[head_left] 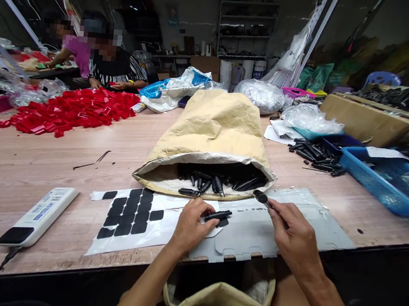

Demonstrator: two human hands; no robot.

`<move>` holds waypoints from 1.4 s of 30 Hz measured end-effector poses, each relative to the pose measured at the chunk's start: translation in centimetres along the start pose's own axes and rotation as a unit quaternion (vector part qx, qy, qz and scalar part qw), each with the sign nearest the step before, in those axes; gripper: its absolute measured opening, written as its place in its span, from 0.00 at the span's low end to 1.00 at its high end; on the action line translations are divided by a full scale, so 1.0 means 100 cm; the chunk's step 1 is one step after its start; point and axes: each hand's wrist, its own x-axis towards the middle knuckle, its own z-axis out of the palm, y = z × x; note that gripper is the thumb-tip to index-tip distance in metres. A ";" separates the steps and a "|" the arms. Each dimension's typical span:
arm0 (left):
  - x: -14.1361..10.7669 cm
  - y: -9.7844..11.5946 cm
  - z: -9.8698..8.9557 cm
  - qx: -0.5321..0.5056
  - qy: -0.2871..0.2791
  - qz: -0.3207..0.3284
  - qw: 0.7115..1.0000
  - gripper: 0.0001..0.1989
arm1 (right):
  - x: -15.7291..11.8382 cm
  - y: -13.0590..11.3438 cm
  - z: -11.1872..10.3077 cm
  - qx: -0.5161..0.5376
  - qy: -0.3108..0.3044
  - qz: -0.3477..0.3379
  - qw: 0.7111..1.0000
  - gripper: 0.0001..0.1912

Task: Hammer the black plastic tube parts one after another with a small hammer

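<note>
My left hand (193,222) pinches one end of a short black tube-shaped piece (219,215) between thumb and fingers, just over the grey board (250,238). Under the piece lies a dark square patch. In my closed right hand (296,238) is a small tool with a round black head (260,196) on a thin shank; its exact kind is unclear. Beyond both hands, a tan paper sack (214,125) lies with its mouth towards me, several black tubes (218,184) inside. Left of my left hand is a white sheet of black square stickers (128,213).
A white power strip (39,216) lies on the left. Red pieces (73,110) are heaped farther back, near two people. On the right are more black tubes (316,155) and a blue basket (388,179). A second open sack (222,298) sits below the table edge.
</note>
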 end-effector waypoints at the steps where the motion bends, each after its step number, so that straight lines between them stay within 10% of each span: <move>1: 0.000 0.000 0.000 0.006 -0.006 0.004 1.000 0.06 | -0.002 -0.010 -0.002 0.032 -0.001 0.008 0.999 0.13; 20: 0.000 0.002 -0.002 0.015 -0.036 -0.001 0.999 0.02 | -0.031 -0.076 0.034 -0.012 -0.097 -0.089 0.991 0.23; 34: -0.001 0.002 -0.001 0.019 -0.024 0.009 1.000 0.08 | -0.029 -0.063 0.021 -0.030 -0.070 -0.039 0.996 0.19; 42: -0.002 0.004 -0.003 0.017 -0.032 0.003 0.999 0.12 | -0.013 0.000 0.005 -0.143 -0.016 0.002 0.990 0.15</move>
